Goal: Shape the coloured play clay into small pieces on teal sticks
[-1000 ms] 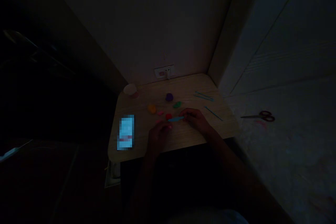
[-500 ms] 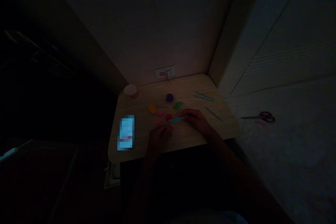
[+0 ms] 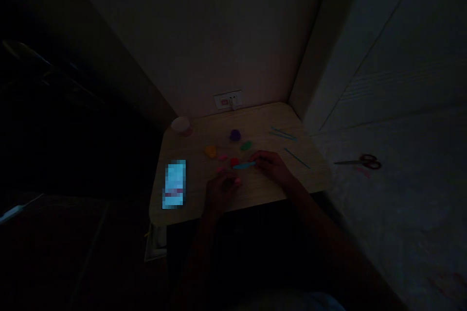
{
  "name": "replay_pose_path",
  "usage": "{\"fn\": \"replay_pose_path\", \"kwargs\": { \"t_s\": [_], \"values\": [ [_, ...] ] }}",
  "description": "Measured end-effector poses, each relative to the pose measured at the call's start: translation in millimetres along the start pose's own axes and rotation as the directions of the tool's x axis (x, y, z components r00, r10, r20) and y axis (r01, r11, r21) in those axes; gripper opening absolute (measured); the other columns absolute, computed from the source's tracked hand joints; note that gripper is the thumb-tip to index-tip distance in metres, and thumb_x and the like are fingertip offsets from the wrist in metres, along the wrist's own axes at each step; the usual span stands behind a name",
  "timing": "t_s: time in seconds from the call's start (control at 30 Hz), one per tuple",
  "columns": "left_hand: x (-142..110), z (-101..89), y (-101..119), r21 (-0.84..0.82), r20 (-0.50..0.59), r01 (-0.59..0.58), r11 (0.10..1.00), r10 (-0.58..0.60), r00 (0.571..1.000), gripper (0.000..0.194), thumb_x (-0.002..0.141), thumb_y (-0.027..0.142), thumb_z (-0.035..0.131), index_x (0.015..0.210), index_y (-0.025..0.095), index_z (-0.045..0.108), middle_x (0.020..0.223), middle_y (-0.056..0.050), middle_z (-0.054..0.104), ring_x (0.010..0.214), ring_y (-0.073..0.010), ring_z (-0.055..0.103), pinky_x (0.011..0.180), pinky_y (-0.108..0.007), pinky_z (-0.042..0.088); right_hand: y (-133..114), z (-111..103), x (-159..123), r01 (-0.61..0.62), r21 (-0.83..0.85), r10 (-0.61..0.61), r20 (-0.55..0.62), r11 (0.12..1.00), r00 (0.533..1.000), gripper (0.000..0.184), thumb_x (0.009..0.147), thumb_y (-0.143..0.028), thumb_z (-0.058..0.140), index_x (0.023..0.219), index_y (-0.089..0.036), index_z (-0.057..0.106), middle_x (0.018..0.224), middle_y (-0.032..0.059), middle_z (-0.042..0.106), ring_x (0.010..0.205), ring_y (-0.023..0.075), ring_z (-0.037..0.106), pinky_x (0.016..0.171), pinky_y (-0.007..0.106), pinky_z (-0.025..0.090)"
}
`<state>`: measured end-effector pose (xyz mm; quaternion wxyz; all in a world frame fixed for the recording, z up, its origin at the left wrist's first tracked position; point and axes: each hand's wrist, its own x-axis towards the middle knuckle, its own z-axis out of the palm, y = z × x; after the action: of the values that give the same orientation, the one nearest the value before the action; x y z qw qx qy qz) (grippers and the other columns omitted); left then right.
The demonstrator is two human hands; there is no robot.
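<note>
My right hand point(image 3: 272, 166) pinches the handle end of a light-blue plastic clay knife point(image 3: 243, 165), its blade pointing left over the small table. Lower and to the left, my left hand point(image 3: 221, 189) is closed with a small pink clay piece point(image 3: 238, 181) at its fingertips. Right behind the blade lies a red clay lump point(image 3: 234, 161). Small pink clay bits point(image 3: 223, 157) rest nearby, one partly behind my left hand. An orange clay lump point(image 3: 210, 151), a green one point(image 3: 246, 146) and a purple one point(image 3: 235, 135) lie farther back. The light is very dim.
A lit phone point(image 3: 174, 184) lies at the table's left edge, with a paper cup point(image 3: 181, 126) at the back left. Thin blue sticks point(image 3: 296, 158) are on the right. Scissors point(image 3: 368, 161) lie on the floor at right. A wall socket point(image 3: 228, 100) sits behind the table point(image 3: 255, 194).
My left hand has drawn slightly down from the knife blade, and the pink clay now shows at its fingertips. My right hand and the knife have barely moved.
</note>
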<state>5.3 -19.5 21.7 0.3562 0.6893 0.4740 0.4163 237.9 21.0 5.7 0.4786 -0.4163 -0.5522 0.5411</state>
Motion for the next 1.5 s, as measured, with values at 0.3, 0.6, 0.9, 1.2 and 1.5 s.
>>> {"fn": "replay_pose_path", "kwargs": {
  "t_s": [0.3, 0.6, 0.9, 1.2, 1.5],
  "values": [
    [3.8, 0.7, -1.4, 0.041, -0.031, -0.127, 0.991, 0.128, 0.991, 0.011, 0.094, 0.029, 0.068, 0.095, 0.022, 0.076, 0.103, -0.007, 0.076, 0.098, -0.022, 0.072, 0.093, -0.037, 0.056, -0.2, -1.4, -0.1, 0.007, -0.016, -0.007, 0.009, 1.0, 1.0, 0.024, 0.086, -0.04, 0.067, 0.094, -0.02, 0.078, 0.071, 0.0006, 0.061, 0.065, 0.0152, 0.051, 0.061, 0.028, 0.039],
    [2.8, 1.6, -1.5, 0.094, -0.018, -0.131, 0.987, 0.133, 0.991, 0.012, 0.093, 0.033, 0.071, 0.093, 0.021, 0.074, 0.097, -0.005, 0.075, 0.094, -0.0211, 0.069, 0.094, -0.038, 0.055, 7.3, 0.2, 1.5, -0.017, 0.015, 0.017, -0.018, 1.0, 1.0, 0.024, 0.082, -0.044, 0.066, 0.089, -0.022, 0.073, 0.069, -0.0001, 0.059, 0.063, 0.0155, 0.049, 0.059, 0.028, 0.038],
    [2.3, 1.4, -6.8, 0.097, -0.005, -0.111, 0.989, 0.112, 0.994, 0.017, 0.097, 0.032, 0.064, 0.101, 0.023, 0.077, 0.109, -0.008, 0.078, 0.107, -0.0243, 0.071, 0.105, -0.044, 0.052, 5.2, 0.1, 1.1, -0.005, -0.014, 0.005, -0.032, 1.0, 0.999, 0.019, 0.082, -0.037, 0.064, 0.087, -0.021, 0.073, 0.068, -0.0005, 0.058, 0.064, 0.0157, 0.049, 0.061, 0.028, 0.039],
    [-0.7, 3.0, 0.6, 0.013, 0.01, -0.026, 1.0, 0.026, 1.0, 0.008, 0.091, 0.027, 0.07, 0.094, 0.02, 0.07, 0.096, -0.005, 0.077, 0.094, -0.0204, 0.073, 0.09, -0.033, 0.057, 1.7, -0.7, 0.8, 0.015, -0.033, -0.016, -0.013, 0.999, 1.0, 0.019, 0.081, -0.038, 0.062, 0.083, -0.021, 0.07, 0.07, 0.0, 0.059, 0.068, 0.017, 0.051, 0.064, 0.029, 0.041],
    [0.2, 1.2, 0.4, 0.047, 0.056, -0.025, 0.999, 0.023, 0.998, 0.026, 0.102, 0.035, 0.057, 0.115, 0.022, 0.075, 0.119, -0.009, 0.078, 0.116, -0.0251, 0.071, 0.116, -0.046, 0.046, -2.1, 0.6, -1.3, 0.06, -0.068, -0.062, -0.025, 0.996, 0.998, 0.022, 0.089, -0.04, 0.058, 0.084, -0.022, 0.069, 0.077, 0.002, 0.064, 0.079, 0.0202, 0.058, 0.075, 0.031, 0.046]
  ]
}}
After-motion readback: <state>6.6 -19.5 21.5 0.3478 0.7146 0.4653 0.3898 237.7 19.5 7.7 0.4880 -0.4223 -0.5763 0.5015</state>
